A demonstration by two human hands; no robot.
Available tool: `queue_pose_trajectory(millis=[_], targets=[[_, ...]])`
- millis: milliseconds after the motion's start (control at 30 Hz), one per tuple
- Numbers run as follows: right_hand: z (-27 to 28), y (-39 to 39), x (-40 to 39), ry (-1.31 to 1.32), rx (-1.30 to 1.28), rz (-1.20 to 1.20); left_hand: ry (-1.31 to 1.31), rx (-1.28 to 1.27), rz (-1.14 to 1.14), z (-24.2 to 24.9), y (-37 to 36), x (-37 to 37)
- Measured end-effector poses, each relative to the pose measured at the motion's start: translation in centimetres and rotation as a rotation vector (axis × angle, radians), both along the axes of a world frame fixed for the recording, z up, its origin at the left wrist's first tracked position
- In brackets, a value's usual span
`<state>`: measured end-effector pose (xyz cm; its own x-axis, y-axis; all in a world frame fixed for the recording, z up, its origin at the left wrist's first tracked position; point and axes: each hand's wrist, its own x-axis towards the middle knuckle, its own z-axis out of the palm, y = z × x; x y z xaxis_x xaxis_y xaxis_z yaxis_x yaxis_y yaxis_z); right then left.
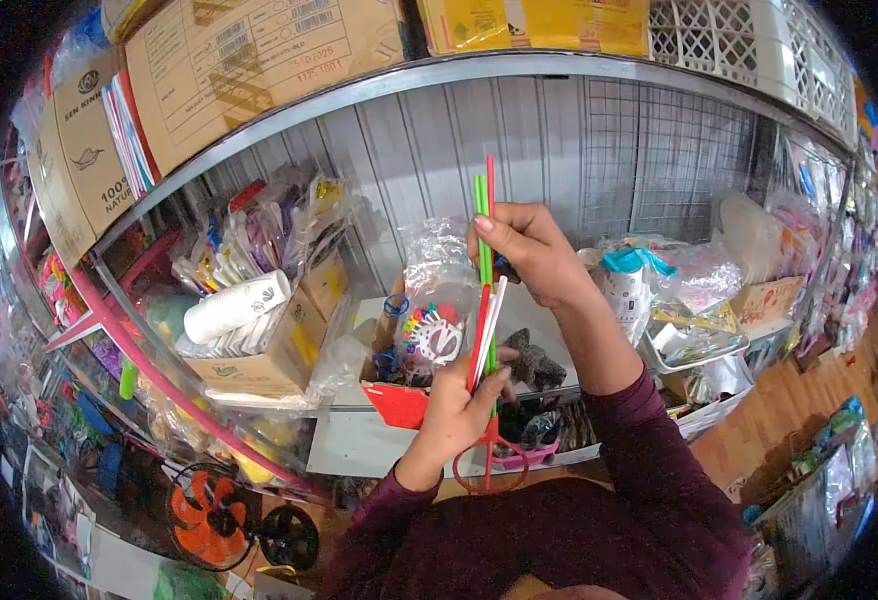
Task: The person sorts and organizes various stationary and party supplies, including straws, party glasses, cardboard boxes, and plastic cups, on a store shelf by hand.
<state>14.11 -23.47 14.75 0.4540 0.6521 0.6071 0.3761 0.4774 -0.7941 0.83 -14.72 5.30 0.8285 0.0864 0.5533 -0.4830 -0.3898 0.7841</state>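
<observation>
Holding coloured sticks [480, 322], the left hand [456, 408] grasps them low, the right hand [537, 255] pinches above.

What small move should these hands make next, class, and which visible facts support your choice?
Probably, the right hand should ease the green sticks down towards the left hand, to bring the tips closer to level: the green tips stand well above those of the white sticks, which the left hand grips lower down.

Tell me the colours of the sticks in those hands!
Red, green and white sticks, best seen in the head view.
</observation>
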Motion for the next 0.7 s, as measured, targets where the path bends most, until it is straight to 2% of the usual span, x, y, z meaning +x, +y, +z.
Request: queue_pose_trajectory(millis=[200, 300, 367, 433, 533, 600, 633, 667, 700], targets=[[1.3, 0.4, -0.5, -0.03, -0.055, -0.037, 0.028, -0.043, 0.034, -0.1, -0.1, 0.0], [2.0, 0.6, -0.1, -0.03, -0.05, -0.065, -0.055, -0.091, -0.047, 0.7, -0.2, 0.5], [2.4, 1.3, 0.6, 0.016, -0.029, -0.053, 0.055, -0.217, -0.156, 2.3, -0.4, 0.4], [2.0, 1.2, 1.4, 0.04, -0.048, -0.046, 0.084, -0.214, -0.16, 3.1, -0.8, 0.5], [0.5, 0.3, 1.8, 0.077, -0.132, -0.032, 0.108, -0.265, -0.297, 1.1, -0.3, 1.3], [-2.0, 0.2, 2.2, 0.128, -0.186, -0.157, 0.2, -0.329, -0.254, -0.4, -0.9, 1.0], [-3.2, 0.6, 2.7, 0.088, -0.133, -0.273, 0.233, -0.345, -0.256, -0.5, -1.0, 0.7], [-4.4, 0.4, 2.9, 0.097, -0.139, -0.275, 0.257, -0.358, -0.26, -0.6, -0.9, 0.5], [-5.5, 0.0, 3.1, -0.203, -0.015, -0.539, 0.262, -0.363, -0.261, -0.9, -0.8, 0.4]])
